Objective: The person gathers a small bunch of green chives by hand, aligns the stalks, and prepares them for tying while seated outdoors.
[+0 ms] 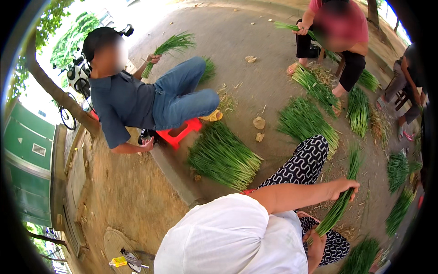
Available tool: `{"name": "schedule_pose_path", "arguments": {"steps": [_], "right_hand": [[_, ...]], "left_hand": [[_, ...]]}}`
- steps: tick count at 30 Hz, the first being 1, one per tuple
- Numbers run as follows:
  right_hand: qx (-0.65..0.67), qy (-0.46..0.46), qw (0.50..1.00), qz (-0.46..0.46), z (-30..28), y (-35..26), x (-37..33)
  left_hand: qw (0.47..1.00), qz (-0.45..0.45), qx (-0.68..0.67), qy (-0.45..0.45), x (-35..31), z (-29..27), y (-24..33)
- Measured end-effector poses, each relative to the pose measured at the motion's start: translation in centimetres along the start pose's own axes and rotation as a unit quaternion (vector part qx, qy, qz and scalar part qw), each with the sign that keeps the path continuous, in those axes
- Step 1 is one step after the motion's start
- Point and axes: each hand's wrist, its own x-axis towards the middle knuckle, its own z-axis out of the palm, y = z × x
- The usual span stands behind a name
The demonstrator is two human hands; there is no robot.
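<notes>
My left hand (343, 188) is closed round the middle of a bundle of garlic chives (338, 208), its arm stretched across my body from a white sleeve. Lower down, my right hand (315, 240) grips the pale stalk ends of the same bundle. The bundle slants over my legs in black-and-white patterned trousers, its green leaf tips pointing up and away. A large heap of garlic chives (223, 157) lies on the ground to the left of my knee. Beyond that knee another heap (305, 121) is spread out.
At the left, a person (123, 96) on a red stool (180, 132) holds a small bunch of chives. A second person (340, 27), far right, holds chives too. More piles (358, 109) and trimmings lie around. A kerb (173, 173) separates paving from bare soil.
</notes>
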Motion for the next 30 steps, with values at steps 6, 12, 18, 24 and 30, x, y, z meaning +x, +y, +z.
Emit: {"name": "schedule_pose_path", "arguments": {"steps": [6,12,18,24,30], "right_hand": [[0.01,0.048,0.999,0.023,-0.1,-0.6,-1.4],[0.025,0.09,0.995,0.039,-1.5,-1.5,-2.4],[0.053,0.109,0.993,-0.006,-4.0,-1.5,-2.1],[0.072,0.167,0.983,-0.027,-3.0,-2.3,-0.9],[0.05,0.169,0.983,-0.046,-2.2,-2.5,2.0]], "left_hand": [[0.995,0.084,-0.036,0.044,2.7,-2.6,4.1],[0.984,0.13,-0.063,0.102,2.9,-4.4,7.3],[0.963,0.149,0.028,0.221,2.3,-4.0,7.4],[0.953,0.086,0.175,0.233,1.7,-4.2,4.2],[0.919,0.114,0.3,0.23,1.3,-6.5,-1.1]]}}
